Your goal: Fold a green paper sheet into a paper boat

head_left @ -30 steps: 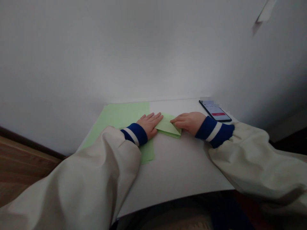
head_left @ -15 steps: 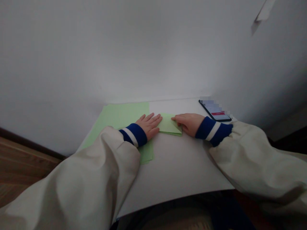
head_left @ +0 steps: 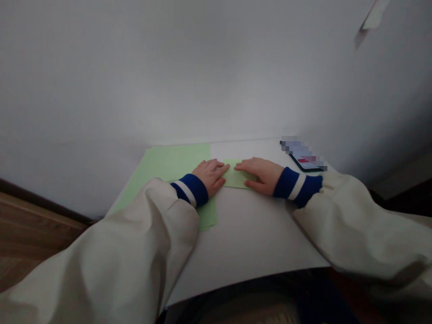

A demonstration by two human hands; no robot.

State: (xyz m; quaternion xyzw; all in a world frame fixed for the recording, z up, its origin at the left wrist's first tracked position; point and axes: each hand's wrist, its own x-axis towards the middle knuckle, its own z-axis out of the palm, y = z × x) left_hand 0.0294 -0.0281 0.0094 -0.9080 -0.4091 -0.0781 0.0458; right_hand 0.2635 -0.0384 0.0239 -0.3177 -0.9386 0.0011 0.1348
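A folded piece of light green paper (head_left: 233,179) lies on the white table between my hands. My left hand (head_left: 210,174) rests over its left end, fingers stretched out and pointing right. From the other side, my right hand (head_left: 262,174) lies over the right end, its fingers extended to the left and the thumb apart from them. Both palms face down, and they hide the two ends of the folded paper. Under my left wrist and sleeve are larger green paper sheets (head_left: 168,161), spread over the table's left part.
The white table (head_left: 249,243) meets a pale wall (head_left: 216,81) at its far edge. A phone (head_left: 305,163) with a lit screen lies at the back right, beyond my right cuff. Wooden furniture (head_left: 30,229) stands at the lower left.
My right hand has moved slightly left and flattened over the paper's right end, whose raised corner now lies down. The left hand's fingers have drawn closer together.
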